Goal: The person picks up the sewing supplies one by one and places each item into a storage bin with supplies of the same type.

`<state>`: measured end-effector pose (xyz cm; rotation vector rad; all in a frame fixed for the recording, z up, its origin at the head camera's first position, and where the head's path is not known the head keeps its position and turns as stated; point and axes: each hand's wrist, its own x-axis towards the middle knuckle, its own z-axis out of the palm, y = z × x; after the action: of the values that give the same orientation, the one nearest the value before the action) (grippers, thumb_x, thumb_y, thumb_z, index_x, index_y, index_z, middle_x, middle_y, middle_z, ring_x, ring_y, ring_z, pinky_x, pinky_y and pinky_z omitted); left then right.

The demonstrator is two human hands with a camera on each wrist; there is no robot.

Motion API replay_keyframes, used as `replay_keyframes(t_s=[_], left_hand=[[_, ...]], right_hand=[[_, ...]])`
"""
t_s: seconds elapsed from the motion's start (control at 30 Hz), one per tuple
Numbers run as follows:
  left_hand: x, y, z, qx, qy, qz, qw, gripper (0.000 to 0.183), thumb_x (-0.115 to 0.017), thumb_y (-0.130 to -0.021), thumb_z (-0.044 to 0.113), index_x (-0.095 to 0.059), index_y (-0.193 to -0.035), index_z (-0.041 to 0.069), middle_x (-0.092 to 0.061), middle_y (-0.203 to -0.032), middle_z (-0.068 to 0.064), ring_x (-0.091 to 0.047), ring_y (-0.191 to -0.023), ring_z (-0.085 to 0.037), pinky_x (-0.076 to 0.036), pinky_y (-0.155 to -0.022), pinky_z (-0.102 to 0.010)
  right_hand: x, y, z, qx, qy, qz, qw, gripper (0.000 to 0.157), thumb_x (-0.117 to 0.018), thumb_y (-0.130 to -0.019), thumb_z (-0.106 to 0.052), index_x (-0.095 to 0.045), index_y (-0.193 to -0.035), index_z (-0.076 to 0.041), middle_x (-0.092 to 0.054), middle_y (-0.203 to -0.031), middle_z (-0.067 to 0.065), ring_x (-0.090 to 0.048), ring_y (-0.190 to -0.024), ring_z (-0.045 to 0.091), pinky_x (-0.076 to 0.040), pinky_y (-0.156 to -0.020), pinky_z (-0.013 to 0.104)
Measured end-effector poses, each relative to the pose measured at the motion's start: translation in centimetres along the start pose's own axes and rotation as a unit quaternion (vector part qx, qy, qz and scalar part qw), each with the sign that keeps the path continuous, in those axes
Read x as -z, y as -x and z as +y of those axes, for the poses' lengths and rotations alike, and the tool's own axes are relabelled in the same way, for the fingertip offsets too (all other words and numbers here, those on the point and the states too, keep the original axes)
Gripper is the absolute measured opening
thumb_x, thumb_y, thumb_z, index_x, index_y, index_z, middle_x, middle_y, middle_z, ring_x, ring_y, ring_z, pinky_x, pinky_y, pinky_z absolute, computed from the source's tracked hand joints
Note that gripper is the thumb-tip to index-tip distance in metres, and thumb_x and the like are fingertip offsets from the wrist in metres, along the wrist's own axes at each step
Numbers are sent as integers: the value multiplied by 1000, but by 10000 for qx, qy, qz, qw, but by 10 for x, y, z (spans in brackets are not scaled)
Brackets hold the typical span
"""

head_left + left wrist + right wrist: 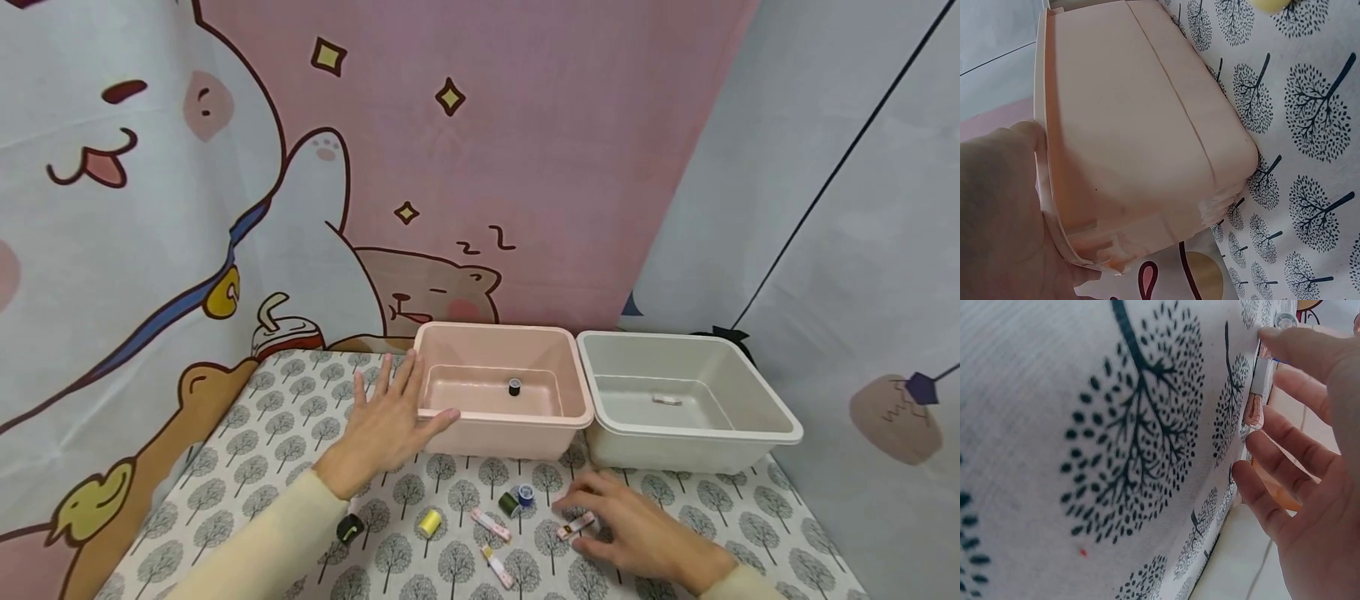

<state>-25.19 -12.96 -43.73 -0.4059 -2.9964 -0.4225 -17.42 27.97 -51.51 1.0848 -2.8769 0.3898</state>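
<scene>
My left hand (pixel 385 425) rests at the left front corner of the pink bin (pixel 506 419), fingers extended; in the left wrist view it touches the rim (pixel 1054 206). Over the cloth, my right hand (pixel 630 529) has its thumb and fingers parted around a small thread skein (pixel 576 527) with a paper band. In the right wrist view that skein (pixel 1259 394) lies by the fingertips, not visibly pinched. Two more banded skeins, one pinkish (pixel 491 527) and one with a yellow end (pixel 497 567), lie to its left. Close by are a dark green spool (pixel 509 504) and a blue spool (pixel 527 495).
A yellow spool (pixel 430 523) and a dark spool (pixel 349 528) lie further left on the tree-print cloth (pixel 247 471). Inside the pink bin stands a black spool (pixel 514 387). The white bin (pixel 693 433), right beside it, contains a pale skein (pixel 667 400).
</scene>
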Motion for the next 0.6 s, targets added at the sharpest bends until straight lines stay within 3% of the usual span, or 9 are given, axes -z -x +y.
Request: replay_keyframes(t_s=[0.3, 0.43, 0.6], left_hand=[[3, 2, 3, 12, -9, -54, 10000, 117, -44, -110, 90, -11, -188, 9, -4, -197, -11, 0, -183, -46, 4, -140, -87], [4, 2, 3, -4, -29, -21, 10000, 118, -43, -109, 91, -10, -188, 9, -5, -197, -11, 1, -183, -46, 3, -140, -87], [3, 1, 3, 8, -42, -46, 10000, 119, -42, -109, 92, -10, -188, 8, -4, -197, -12, 2, -184, -45, 3, -140, -87]], right_hand=[[-5, -2, 2, 283, -438, 165, 9985, 35, -94, -99, -33, -84, -132, -40, -67, -128, -21, -65, -114, -1, -67, -95, 33], [-5, -5, 3, 404, -491, 245, 9977, 31, -94, -100, -32, -85, -129, -40, -68, -126, -20, -67, -113, -1, -67, -93, 31], [-4, -9, 4, 307, -691, 63, 9971, 27, -93, -102, -32, -86, -127, -40, -68, -124, -20, -66, -111, -1, -66, -92, 30]])
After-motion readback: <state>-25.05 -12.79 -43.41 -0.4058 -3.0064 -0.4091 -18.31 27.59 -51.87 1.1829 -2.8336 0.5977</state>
